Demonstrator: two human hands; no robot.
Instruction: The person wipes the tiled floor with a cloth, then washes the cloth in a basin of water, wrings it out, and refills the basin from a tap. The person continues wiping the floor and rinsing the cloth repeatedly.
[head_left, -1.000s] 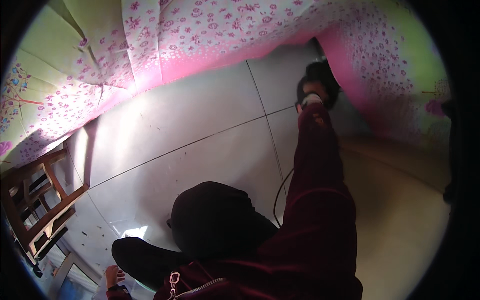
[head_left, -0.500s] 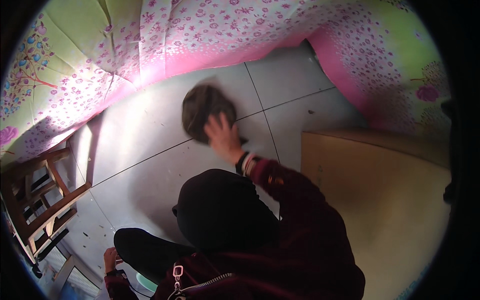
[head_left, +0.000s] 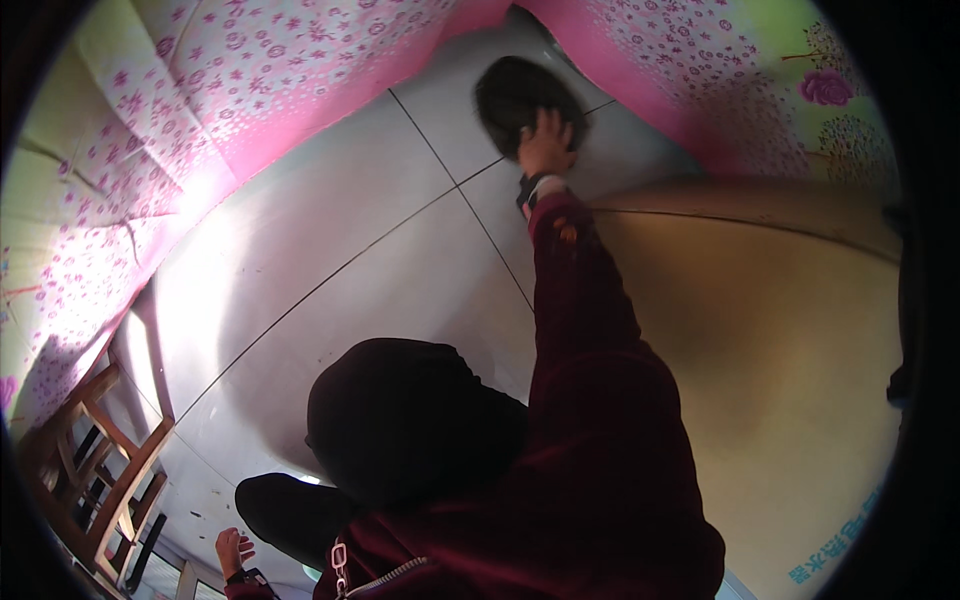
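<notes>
A dark grey-brown cloth (head_left: 510, 95) lies bunched in a rounded heap on the tiled floor, near the far corner. My right hand (head_left: 546, 145) presses on its near right side with fingers spread over it. The right arm is stretched far forward. What the palm does under the fingers is hidden. At the lower left, my left hand (head_left: 235, 550) hangs beside my bent knee (head_left: 285, 510), fingers apart and slightly curled, with nothing seen in it. Next to that wrist a bit of something pale green (head_left: 312, 574) shows, mostly covered by my clothes.
Pink and green flowered fabric (head_left: 290, 90) hangs to the floor on the far side and far right. A large cardboard box (head_left: 780, 350) stands close on my right. To the left is a wooden stool-like frame (head_left: 125, 445). Small dark crumbs (head_left: 196, 514) lie on the tiles (head_left: 330, 230).
The cloth has slid forward and right across the floor under my right hand, and that arm has straightened. The view has shifted with my body. My left hand stays low beside the knee.
</notes>
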